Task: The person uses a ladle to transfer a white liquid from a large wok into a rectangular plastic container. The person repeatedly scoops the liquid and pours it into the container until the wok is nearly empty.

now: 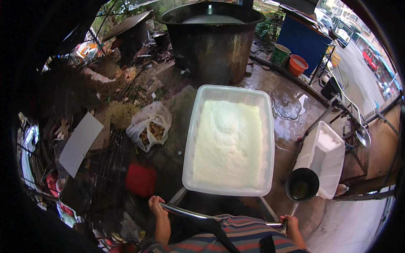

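My left hand (157, 207) is closed around the left end of a curved metal push bar (190, 214) at my waist. At the bar's right end, my right hand (289, 221) grips the handle of a dark, deep-bowled ladle (302, 185); its fingers also appear to be on the bar. A little liquid shows inside the ladle. Before me, past the bar, a translucent plastic tub (187, 158) holds a pale yellowish-white, foamy-looking mass (227, 148). Metal struts (178, 196) run from the bar towards the tub, and what carries it is mostly hidden.
Beyond the tub stands a large dark vat (212, 50) with pale contents. A white plastic tub (332, 158) leans at the right, near a long-handled metal ladle (362, 136). Leftwards lie a filled plastic bag (150, 126), a red object (141, 179), a white board (81, 144) and scattered debris.
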The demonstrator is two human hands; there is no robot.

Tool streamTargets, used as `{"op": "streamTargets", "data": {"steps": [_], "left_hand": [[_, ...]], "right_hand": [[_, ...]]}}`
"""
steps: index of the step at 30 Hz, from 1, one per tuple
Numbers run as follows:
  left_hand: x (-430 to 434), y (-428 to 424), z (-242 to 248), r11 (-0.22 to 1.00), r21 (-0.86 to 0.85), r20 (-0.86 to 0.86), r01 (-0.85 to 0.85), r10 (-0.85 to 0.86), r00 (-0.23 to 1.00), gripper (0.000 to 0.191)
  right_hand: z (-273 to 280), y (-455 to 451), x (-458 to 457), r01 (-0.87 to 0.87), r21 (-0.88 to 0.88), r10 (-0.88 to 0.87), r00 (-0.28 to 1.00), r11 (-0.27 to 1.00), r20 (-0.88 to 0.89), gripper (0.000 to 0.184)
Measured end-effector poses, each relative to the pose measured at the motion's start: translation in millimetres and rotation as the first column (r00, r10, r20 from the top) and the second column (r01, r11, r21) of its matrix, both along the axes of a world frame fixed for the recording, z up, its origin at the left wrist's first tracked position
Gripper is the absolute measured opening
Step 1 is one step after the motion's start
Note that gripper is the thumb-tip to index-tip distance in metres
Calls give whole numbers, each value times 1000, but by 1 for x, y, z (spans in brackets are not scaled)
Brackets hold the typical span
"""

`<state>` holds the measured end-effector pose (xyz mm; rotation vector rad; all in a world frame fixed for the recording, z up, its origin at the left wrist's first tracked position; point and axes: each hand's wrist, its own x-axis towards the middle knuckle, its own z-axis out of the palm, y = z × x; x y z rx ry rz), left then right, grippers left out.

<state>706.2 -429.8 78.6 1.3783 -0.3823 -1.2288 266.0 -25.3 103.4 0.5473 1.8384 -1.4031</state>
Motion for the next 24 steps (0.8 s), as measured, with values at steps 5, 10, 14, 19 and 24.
{"op": "streamTargets", "data": {"steps": [5, 10, 14, 19, 24], "left_hand": [[-34, -72, -1, 998, 21, 344, 56, -59, 937, 21], [-74, -123, 25, 920, 20, 999, 391, -5, -37, 23], [-118, -164, 47, 751, 152, 945, 643, 81, -317, 11], [-174, -209, 63, 594, 662, 733, 457, -386, -561, 28], [-224, -251, 87, 319, 755, 645, 572, -518, -562, 41]], "right_hand": [[10, -62, -15, 2, 72, 1, 999, 997, -41, 9], [23, -108, -43, -79, 36, 82, 994, 996, -70, 6], [19, -135, -69, -97, 30, 100, 987, 995, -125, 7], [7, -171, -125, -25, -2, 24, 994, 1000, -106, 6], [-2, -201, -191, 72, -50, -74, 996, 996, -52, 9]]}}
